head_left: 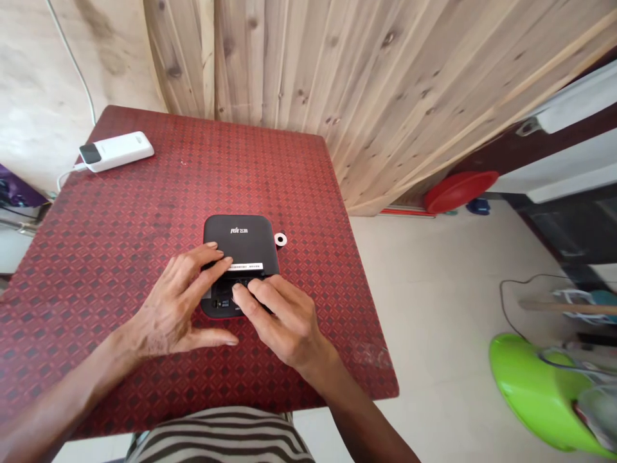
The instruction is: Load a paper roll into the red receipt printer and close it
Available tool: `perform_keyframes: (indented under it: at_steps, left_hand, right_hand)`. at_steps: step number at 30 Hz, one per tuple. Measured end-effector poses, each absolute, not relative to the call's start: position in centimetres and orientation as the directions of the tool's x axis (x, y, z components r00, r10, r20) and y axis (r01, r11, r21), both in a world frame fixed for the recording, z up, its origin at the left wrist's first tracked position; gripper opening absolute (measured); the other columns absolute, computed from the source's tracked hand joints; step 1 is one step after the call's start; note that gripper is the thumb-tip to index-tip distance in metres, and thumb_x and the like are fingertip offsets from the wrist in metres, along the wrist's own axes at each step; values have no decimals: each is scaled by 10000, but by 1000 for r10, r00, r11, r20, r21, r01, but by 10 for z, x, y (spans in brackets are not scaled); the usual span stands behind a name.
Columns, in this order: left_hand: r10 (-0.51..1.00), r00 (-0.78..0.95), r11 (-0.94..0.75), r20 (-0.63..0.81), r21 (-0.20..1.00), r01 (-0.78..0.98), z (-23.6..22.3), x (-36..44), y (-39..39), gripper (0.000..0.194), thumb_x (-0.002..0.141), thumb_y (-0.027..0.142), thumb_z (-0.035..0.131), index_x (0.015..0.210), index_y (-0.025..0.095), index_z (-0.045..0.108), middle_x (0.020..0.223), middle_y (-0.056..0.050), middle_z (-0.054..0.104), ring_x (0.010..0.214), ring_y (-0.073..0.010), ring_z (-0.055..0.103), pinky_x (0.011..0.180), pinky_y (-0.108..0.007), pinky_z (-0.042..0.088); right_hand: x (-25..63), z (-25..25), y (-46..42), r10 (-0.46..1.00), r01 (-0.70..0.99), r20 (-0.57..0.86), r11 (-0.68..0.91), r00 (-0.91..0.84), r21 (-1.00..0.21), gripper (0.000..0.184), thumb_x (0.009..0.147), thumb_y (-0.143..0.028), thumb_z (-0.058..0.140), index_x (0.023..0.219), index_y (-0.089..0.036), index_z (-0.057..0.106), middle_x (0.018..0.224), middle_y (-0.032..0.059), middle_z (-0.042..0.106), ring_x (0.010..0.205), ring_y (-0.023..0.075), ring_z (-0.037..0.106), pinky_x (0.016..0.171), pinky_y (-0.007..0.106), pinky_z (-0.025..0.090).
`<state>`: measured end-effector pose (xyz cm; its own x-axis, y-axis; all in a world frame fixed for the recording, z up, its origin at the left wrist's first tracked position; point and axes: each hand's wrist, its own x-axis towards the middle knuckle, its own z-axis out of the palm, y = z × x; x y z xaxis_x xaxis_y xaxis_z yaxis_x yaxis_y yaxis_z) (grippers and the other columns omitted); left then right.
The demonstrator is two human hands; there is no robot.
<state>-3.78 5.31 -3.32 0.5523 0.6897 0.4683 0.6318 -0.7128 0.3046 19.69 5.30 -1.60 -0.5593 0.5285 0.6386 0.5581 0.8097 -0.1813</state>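
A flat black square device with rounded corners lies on the red patterned table. White lettering and a narrow white label mark its upper face, and an uncovered recess with small fittings shows along the near side. My left hand rests its fingertips on the device's left part, fingers stretched and thumb out to the side. Over the recess, my right hand has thumb and forefinger pinched together; whatever is between them is hidden. A small white ring-shaped piece with a dark centre touches or lies close by the device's right edge.
A white power bank with a cable lies at the table's far left corner. Wood planks rise behind the table. On the floor to the right are a red basin and a bright green plastic item near cords.
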Motion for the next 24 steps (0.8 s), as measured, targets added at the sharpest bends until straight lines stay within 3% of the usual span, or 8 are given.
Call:
perform_keyframes:
  at_steps: [5,11,15,17,20,24]
  left_hand:
    - [660,547,-721,515,229,654,-40,-34,53,760,905,511,746,1492,106,483,1396,-230,570,1374,-369,561,1093,-486,529]
    - [660,559,-718,503,200,667,-33,-35,55,739,896,516,752,1484,147,500,1372,-215,599,1308,-367,613,1005,-489,570]
    - [683,548,-701,483,221,678,-40,-33,54,764,898,507,750,1524,182,457,1385,-200,594,1329,-363,600,1019,-500,573]
    - [696,531,-690,483,246,681,-46,-32,51,804,899,510,745,1557,190,412,1412,-201,574,1385,-377,559,1069,-529,556]
    - [704,425,-655,569,288,699,-53,-33,43,926,860,518,793,1598,178,349,1453,-206,535,1419,-373,529,1114,-546,544]
    - [696,331,-618,637,296,728,-60,-39,27,896,817,429,864,1561,209,416,1380,-158,594,1310,-303,618,1053,-467,597]
  right_hand:
    - [199,-23,51,550,573,634,795,-544,-197,181,981,-86,650,1149,-138,689,855,51,735,686,152,607,636,304,536]
    - [215,-24,53,639,617,678,710,-363,-339,410,978,-176,693,1382,-207,624,1070,82,760,877,185,715,780,323,608]
    - [238,-38,63,711,651,684,598,-161,-468,370,987,-136,652,1337,-254,667,1085,67,747,852,163,702,738,299,595]
    - [249,-55,71,772,664,633,502,-57,-553,270,1012,-171,612,1257,-246,699,1037,60,740,822,163,686,734,308,583]
    - [260,-85,82,899,660,438,316,21,-682,192,1033,-266,567,1145,-217,715,958,54,734,813,186,685,759,343,573]
    - [261,-107,90,973,668,230,166,7,-725,169,994,-300,590,1027,-201,723,890,41,722,683,169,617,719,336,530]
